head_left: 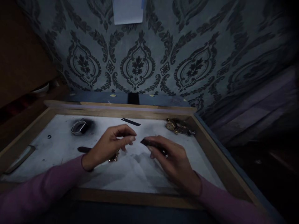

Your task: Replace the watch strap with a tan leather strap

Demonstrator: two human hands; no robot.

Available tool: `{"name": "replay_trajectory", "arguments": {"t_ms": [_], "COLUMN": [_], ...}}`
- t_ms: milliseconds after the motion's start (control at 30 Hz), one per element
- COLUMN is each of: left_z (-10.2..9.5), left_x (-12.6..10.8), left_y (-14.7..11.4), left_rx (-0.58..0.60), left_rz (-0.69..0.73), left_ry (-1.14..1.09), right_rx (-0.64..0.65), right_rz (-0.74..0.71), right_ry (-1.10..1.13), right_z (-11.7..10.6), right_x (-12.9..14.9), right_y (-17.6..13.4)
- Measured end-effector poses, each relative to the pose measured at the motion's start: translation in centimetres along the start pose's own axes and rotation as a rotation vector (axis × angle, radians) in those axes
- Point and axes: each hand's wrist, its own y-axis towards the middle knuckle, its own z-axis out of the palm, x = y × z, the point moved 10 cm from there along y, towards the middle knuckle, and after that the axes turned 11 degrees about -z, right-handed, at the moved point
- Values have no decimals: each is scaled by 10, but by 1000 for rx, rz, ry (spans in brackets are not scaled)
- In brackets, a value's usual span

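My right hand (174, 155) pinches a dark flat piece that looks like a watch strap (146, 142); its pointed end sticks out to the left, and the rest is hidden in the fingers. Facing it, a short gap away, my left hand (114, 140) is curled with thumb and forefinger tips close together; whatever may be between them is too small to make out. Under the left hand lies a gold-coloured watch (113, 157), partly covered, with a dark strap (83, 149) showing to the left of the wrist. All this is over a white-bottomed wooden tray (135, 198).
Several gold-toned watches (171, 125) cluster in the tray's back right corner. A watch with a light band (79, 127) stands at back left. A thin dark strip (130, 122) lies at the back, a curved band (21, 160) at left. A patterned wall (137, 62) rises behind.
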Motion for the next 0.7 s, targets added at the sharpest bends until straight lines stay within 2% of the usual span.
{"name": "replay_trajectory", "arguments": {"t_ms": [100,200,267,367,467,567,700], "left_z": [-35,-47,-49,-42,-37,-34,-22], "left_x": [-3,13,31,44,48,44,42], "left_y": [-3,-13,-23,-38,-40,-33,-27], "left_rx": [-126,-60,2,94,120,101,143], "left_rz": [2,-57,-99,-48,-38,-12,50], "left_ry": [84,382,590,798,861,885,944], "right_rx": [-77,-100,-98,-99,-90,-85,-65], "right_rz": [136,187,205,251,289,297,319], "right_ry": [44,52,47,33,34,47,45], "right_z": [-13,-23,-29,-34,-35,-32,-30], "right_x": [-17,-26,-30,-36,-41,-44,-47], "right_y": [-2,-4,-6,-11,-15,-16,-15]}}
